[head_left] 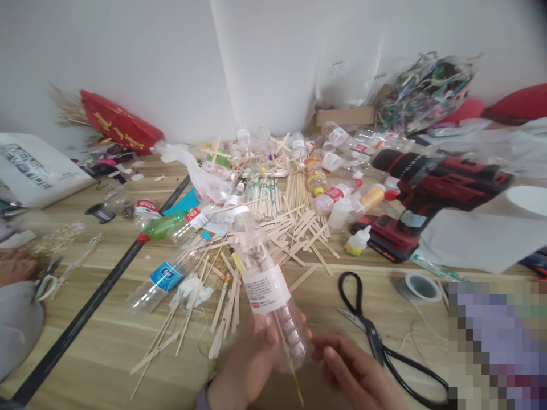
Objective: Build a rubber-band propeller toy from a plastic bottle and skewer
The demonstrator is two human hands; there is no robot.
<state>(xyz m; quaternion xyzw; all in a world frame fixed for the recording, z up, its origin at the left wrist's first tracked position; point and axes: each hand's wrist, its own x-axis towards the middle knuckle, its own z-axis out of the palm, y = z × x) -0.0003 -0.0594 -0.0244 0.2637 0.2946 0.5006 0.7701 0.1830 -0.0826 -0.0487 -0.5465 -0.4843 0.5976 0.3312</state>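
A clear plastic bottle [267, 290] with a white label is tilted, its neck pointing away from me. My left hand [248, 361] is wrapped round its lower part from the left. A thin stick [287, 344] runs along the bottle and sticks out past its base. My right hand [352, 370] is just right of the base, thumb and fingers drawn together; whatever they may hold is too small to make out. Black-handled scissors [374, 336] lie partly open to its right.
Wooden sticks [299, 228] and bottles [160, 279] spread beyond my hands. A red and black drill [427, 193] and a wire spool [419, 287] are right. A black strip [85, 307] crosses the left, near another person's hand [17, 267].
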